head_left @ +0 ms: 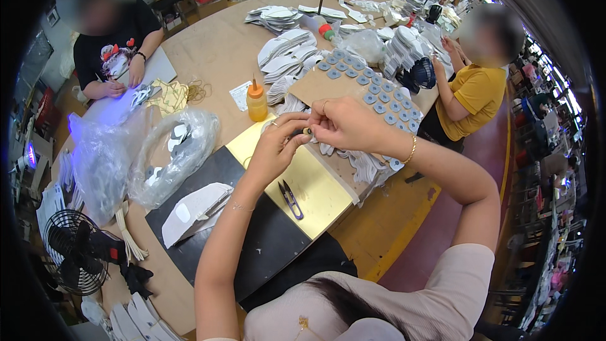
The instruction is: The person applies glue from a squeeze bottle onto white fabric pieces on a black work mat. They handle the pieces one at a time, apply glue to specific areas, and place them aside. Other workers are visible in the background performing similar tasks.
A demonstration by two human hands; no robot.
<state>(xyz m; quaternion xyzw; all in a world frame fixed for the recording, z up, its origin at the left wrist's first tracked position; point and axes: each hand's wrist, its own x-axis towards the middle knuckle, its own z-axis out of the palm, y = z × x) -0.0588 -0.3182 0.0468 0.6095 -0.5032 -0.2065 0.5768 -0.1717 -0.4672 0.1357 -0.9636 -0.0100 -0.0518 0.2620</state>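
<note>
Dark hair (344, 300) hangs at lower centre. Mid-frame, the left hand (276, 144) and right hand (346, 123) pinch a tiny object (307, 131), mostly hidden by their fingers. At left, a clear bag (205, 129) holds white and grey pieces (183, 131); upper centre, an orange-capped bottle (257, 109) shows yellowish contents.

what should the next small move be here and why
Probably steady the small piece in the left hand and free the right hand: both hands are busy at it, while the purple-handled snips lie untouched on the yellow sheet, where a free hand might reach them.
</note>
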